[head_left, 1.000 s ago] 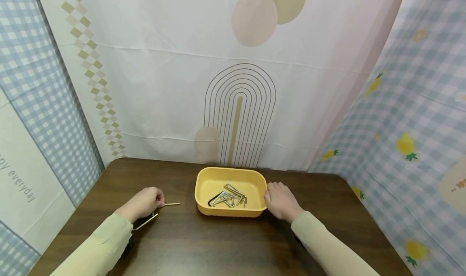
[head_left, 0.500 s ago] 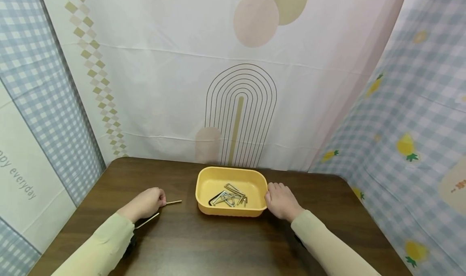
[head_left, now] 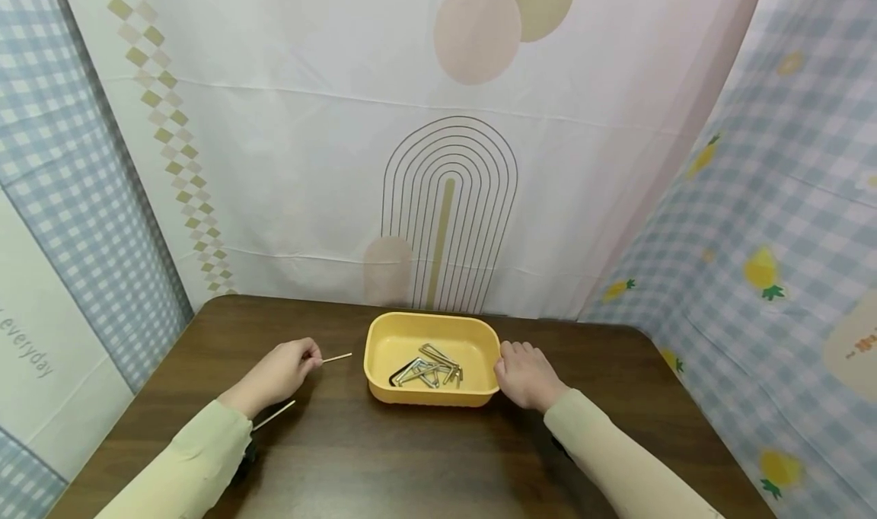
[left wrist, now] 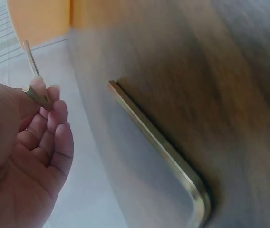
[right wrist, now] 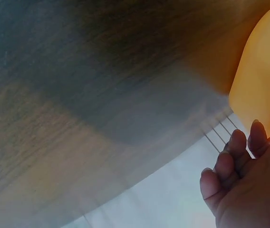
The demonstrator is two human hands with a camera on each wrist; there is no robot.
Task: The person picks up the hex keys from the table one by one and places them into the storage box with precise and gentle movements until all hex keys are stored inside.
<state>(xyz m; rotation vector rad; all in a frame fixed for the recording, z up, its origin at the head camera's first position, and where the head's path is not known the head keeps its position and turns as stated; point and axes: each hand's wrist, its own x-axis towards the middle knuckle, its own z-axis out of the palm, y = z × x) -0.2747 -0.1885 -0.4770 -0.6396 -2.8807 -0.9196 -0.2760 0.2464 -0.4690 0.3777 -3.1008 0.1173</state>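
My left hand (head_left: 284,370) pinches an L-shaped hex key (head_left: 337,358) between thumb and fingers, raised over the table left of a yellow plastic tray (head_left: 432,399). In the left wrist view the key's short arm (left wrist: 36,97) sticks out by the thumb. Another brassy hex key (left wrist: 154,142) lies on the table below that hand, partly hidden by the sleeve in the head view. Several metal hex keys (head_left: 438,354) lie in a loose pile in the tray. At the tray's right end, my right hand (head_left: 527,374) grips the rim, its fingertips (right wrist: 257,135) by the outer wall.
The dark wooden table (head_left: 384,466) carries the tray near its back edge. Behind it hangs a white patterned curtain (head_left: 308,169), with checked cloth (head_left: 726,222) on the right and more at the left. A black wrist device (head_left: 243,462) shows under the left sleeve.
My left hand has lifted its hex key off the table, moving slightly forward and right toward the tray. The right hand stays on the tray's end, and the other keys have not moved.
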